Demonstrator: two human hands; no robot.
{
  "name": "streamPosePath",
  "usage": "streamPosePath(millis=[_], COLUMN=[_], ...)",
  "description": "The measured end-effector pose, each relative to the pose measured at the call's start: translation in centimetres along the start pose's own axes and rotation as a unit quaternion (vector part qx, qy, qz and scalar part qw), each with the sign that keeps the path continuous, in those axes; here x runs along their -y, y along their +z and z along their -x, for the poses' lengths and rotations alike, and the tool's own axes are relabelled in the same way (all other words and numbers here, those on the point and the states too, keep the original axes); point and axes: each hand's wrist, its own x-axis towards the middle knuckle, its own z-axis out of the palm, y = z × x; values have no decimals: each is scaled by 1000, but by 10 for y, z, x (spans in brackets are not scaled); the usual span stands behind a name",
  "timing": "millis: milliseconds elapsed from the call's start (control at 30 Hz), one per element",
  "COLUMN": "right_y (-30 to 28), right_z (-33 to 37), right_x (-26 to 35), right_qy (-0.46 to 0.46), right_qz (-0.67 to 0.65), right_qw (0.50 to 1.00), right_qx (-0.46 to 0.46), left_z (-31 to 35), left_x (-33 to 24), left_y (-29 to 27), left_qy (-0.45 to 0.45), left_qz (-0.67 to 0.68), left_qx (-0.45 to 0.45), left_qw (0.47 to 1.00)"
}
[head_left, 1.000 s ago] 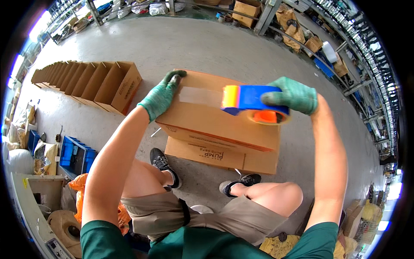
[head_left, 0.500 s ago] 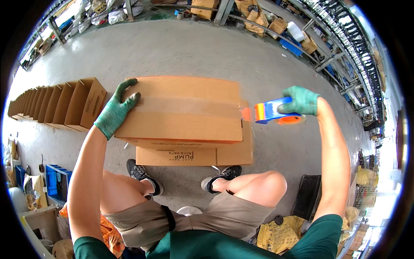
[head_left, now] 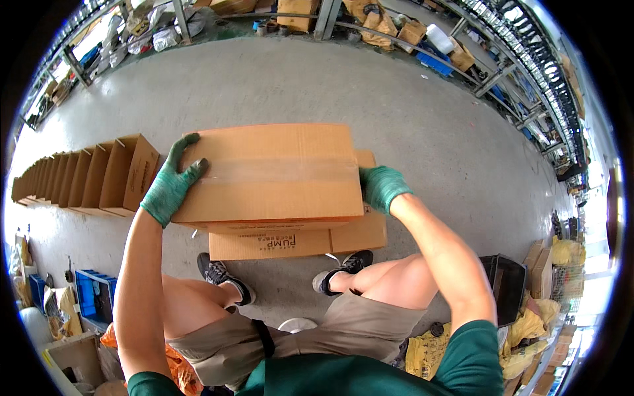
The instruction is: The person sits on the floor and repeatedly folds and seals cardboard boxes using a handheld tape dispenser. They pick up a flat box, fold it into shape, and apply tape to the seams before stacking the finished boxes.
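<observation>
A brown cardboard box sits in front of me with a strip of clear tape running across its closed top. My left hand, in a green glove, grips the box's left edge with fingers spread over the top corner. My right hand, also in a green glove, presses against the box's right side with fingers curled around the edge. The box rests over a stack of flattened cartons lying on the concrete floor just beyond my shoes. No tape dispenser is visible.
A row of several open upright cartons stands at the left. A blue crate is at the lower left, a black bin and yellow bags at the lower right. Metal shelving with boxes lines the far side.
My right hand drew a blue and orange tape dispenser across the box top and off its right end. The dispenser is now out of sight and that hand grips the box's right side.
</observation>
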Motion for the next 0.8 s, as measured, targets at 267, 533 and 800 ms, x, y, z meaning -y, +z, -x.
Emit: streamPosePath(millis=[267,533,800], right_y=[120,-49,6], right_z=[-35,34,51], right_x=[-36,127,160], right_qy=[156,-223,-192], right_qz=[-153,-172,60], right_qw=[969,889,943], right_qx=[-118,-362,-266], left_z=[2,8,2], left_x=[-2,-3,11], left_y=[1,-8,0], left_qy=[17,-24,-9], left_qz=[41,-1,34], left_qx=[8,8,-21], left_qw=[999,1000,999])
